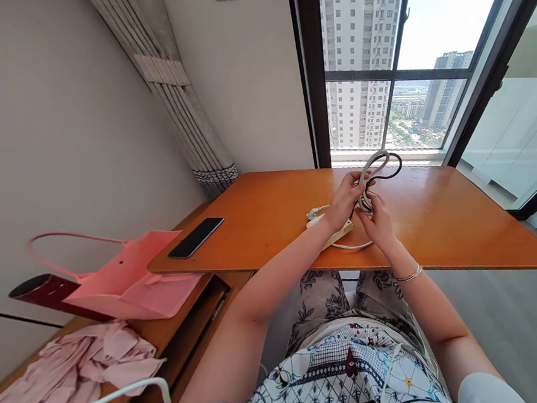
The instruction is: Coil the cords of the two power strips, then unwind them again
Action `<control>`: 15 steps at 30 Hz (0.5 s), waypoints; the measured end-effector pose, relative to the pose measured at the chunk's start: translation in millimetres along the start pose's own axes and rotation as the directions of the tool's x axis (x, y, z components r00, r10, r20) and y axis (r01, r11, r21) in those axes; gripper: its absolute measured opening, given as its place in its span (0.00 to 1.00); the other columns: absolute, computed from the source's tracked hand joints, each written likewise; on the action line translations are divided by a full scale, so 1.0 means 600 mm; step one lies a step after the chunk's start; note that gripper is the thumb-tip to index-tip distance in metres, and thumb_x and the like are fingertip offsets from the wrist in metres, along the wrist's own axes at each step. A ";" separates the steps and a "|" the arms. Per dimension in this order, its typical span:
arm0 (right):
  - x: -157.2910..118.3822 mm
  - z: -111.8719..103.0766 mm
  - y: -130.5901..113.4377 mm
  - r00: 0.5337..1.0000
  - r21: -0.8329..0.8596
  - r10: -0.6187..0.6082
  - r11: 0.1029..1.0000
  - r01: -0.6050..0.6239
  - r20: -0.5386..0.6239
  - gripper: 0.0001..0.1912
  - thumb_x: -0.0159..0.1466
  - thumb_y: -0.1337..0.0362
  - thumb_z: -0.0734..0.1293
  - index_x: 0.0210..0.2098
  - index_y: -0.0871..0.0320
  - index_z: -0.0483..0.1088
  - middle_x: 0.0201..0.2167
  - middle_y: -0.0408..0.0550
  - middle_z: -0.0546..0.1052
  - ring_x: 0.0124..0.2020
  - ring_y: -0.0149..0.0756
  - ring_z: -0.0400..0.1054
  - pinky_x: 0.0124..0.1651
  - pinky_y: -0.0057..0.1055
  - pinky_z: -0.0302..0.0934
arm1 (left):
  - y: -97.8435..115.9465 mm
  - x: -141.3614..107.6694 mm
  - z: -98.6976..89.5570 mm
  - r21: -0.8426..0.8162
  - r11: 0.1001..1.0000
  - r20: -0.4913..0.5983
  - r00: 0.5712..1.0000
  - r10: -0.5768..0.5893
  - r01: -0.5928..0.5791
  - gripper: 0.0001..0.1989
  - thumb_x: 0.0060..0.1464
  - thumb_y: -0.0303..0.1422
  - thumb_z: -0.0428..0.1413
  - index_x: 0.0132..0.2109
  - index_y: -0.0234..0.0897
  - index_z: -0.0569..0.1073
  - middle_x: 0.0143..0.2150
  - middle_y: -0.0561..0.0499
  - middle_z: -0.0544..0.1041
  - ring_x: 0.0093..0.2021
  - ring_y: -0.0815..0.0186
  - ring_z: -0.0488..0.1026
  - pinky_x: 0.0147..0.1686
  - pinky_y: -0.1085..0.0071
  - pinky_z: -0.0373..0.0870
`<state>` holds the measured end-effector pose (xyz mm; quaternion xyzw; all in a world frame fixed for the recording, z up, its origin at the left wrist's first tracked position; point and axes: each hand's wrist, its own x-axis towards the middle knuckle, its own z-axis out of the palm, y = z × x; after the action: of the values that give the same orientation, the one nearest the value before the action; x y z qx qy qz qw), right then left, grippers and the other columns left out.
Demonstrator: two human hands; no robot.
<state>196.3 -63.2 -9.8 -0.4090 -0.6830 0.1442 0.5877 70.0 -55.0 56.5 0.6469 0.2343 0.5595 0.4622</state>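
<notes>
Above the wooden table (267,217), my left hand (346,196) is closed around looped cables. The bundle pairs a white cable (373,164) with a black cable (392,174), and their loops stick up past my fingers. Lower on the same bundle, my right hand (377,219) pinches the cables with its fingertips. A white power strip (340,232) lies on the table beneath my hands, partly hidden by my left forearm. Beside it rests a white plug (313,213). A white cord (354,247) curves along the tabletop below my right hand.
A black phone (196,237) lies at the table's left end. Further left, a pink bag (132,277), a dark red cylinder (51,291) and pink cloth (86,361) sit on a wooden cabinet (178,345). A window (395,74) stands behind the table.
</notes>
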 end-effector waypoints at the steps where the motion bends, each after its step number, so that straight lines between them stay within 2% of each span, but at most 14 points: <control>1: 0.007 -0.004 0.006 0.998 0.046 0.051 0.998 -0.049 -0.031 0.20 0.65 0.53 0.65 0.53 0.54 0.70 0.53 0.56 0.76 0.57 0.48 0.68 0.62 0.47 0.60 | -0.003 -0.005 -0.007 0.085 0.996 0.047 0.999 0.017 -0.021 0.17 0.62 0.45 0.52 0.54 0.42 0.68 0.58 0.46 0.73 0.61 0.57 0.72 0.61 0.59 0.68; 3: 0.019 -0.018 0.024 0.978 0.170 0.184 0.971 -0.166 -0.098 0.19 0.65 0.49 0.64 0.49 0.53 0.71 0.49 0.53 0.78 0.53 0.46 0.70 0.58 0.44 0.63 | -0.012 -0.017 -0.027 0.299 0.953 0.087 0.996 0.013 -0.038 0.22 0.63 0.46 0.49 0.60 0.43 0.65 0.65 0.44 0.68 0.66 0.56 0.68 0.64 0.57 0.65; 4: 0.024 -0.026 0.033 0.958 0.242 0.259 0.944 -0.223 -0.127 0.20 0.65 0.47 0.64 0.49 0.53 0.70 0.48 0.52 0.78 0.53 0.45 0.71 0.56 0.43 0.65 | -0.019 -0.024 -0.037 0.434 0.900 0.102 0.995 -0.015 -0.031 0.24 0.62 0.45 0.50 0.62 0.42 0.63 0.67 0.42 0.66 0.67 0.55 0.66 0.65 0.56 0.63; 5: 0.029 -0.034 0.044 0.932 0.315 0.329 0.910 -0.271 -0.151 0.22 0.64 0.44 0.64 0.49 0.52 0.70 0.49 0.51 0.78 0.54 0.44 0.71 0.53 0.41 0.66 | -0.028 -0.032 -0.047 0.580 0.815 0.124 0.990 -0.063 -0.021 0.27 0.60 0.45 0.53 0.63 0.41 0.63 0.68 0.40 0.65 0.68 0.53 0.64 0.66 0.54 0.61; 7: 0.039 -0.051 0.066 0.883 0.450 0.439 0.830 -0.330 -0.163 0.25 0.61 0.40 0.64 0.48 0.50 0.68 0.50 0.50 0.78 0.55 0.43 0.71 0.49 0.38 0.68 | -0.050 -0.048 -0.064 0.829 0.558 0.161 0.969 -0.187 -0.030 0.33 0.53 0.44 0.60 0.63 0.39 0.65 0.70 0.36 0.62 0.71 0.47 0.59 0.69 0.48 0.54; 9: 0.049 -0.067 0.089 0.855 0.563 0.498 0.753 -0.342 -0.146 0.25 0.59 0.38 0.65 0.45 0.49 0.67 0.48 0.49 0.79 0.55 0.44 0.72 0.45 0.38 0.69 | -0.072 -0.060 -0.077 0.946 0.322 0.135 0.949 -0.283 -0.039 0.35 0.48 0.42 0.64 0.61 0.39 0.67 0.73 0.34 0.58 0.73 0.42 0.54 0.70 0.42 0.47; 10: 0.053 -0.076 0.100 0.844 0.613 0.520 0.713 -0.341 -0.134 0.25 0.58 0.38 0.66 0.43 0.49 0.66 0.47 0.49 0.79 0.54 0.44 0.72 0.44 0.38 0.70 | -0.081 -0.064 -0.084 0.968 0.248 0.115 0.944 -0.310 -0.036 0.35 0.47 0.42 0.65 0.61 0.40 0.67 0.73 0.33 0.57 0.73 0.41 0.53 0.70 0.41 0.46; 11: 0.057 -0.085 0.111 0.828 0.660 0.546 0.668 -0.343 -0.122 0.24 0.57 0.40 0.67 0.42 0.49 0.66 0.46 0.48 0.79 0.52 0.44 0.73 0.42 0.39 0.70 | -0.088 -0.066 -0.090 0.979 0.203 0.100 0.941 -0.324 -0.034 0.35 0.47 0.41 0.65 0.61 0.40 0.67 0.73 0.34 0.58 0.73 0.41 0.54 0.69 0.41 0.47; 13: 0.063 -0.106 0.133 0.782 0.736 0.612 0.582 -0.345 -0.118 0.21 0.54 0.45 0.69 0.39 0.50 0.66 0.43 0.47 0.79 0.48 0.42 0.74 0.41 0.38 0.71 | -0.096 -0.066 -0.102 0.982 0.178 0.114 0.936 -0.334 -0.057 0.35 0.48 0.41 0.64 0.62 0.42 0.66 0.71 0.35 0.63 0.71 0.43 0.59 0.68 0.43 0.52; 15: 0.067 -0.130 0.155 0.729 0.750 0.666 0.562 -0.350 -0.159 0.17 0.51 0.53 0.71 0.37 0.52 0.66 0.39 0.45 0.77 0.43 0.38 0.74 0.40 0.35 0.71 | -0.096 -0.062 -0.116 0.979 0.180 0.150 0.929 -0.337 -0.093 0.35 0.48 0.40 0.63 0.63 0.42 0.66 0.68 0.38 0.67 0.68 0.45 0.63 0.67 0.47 0.56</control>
<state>305.6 1.8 -24.6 -0.3714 -0.2831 0.4558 0.7577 7.3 -35.4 -15.6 0.8538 0.5054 0.1233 0.0208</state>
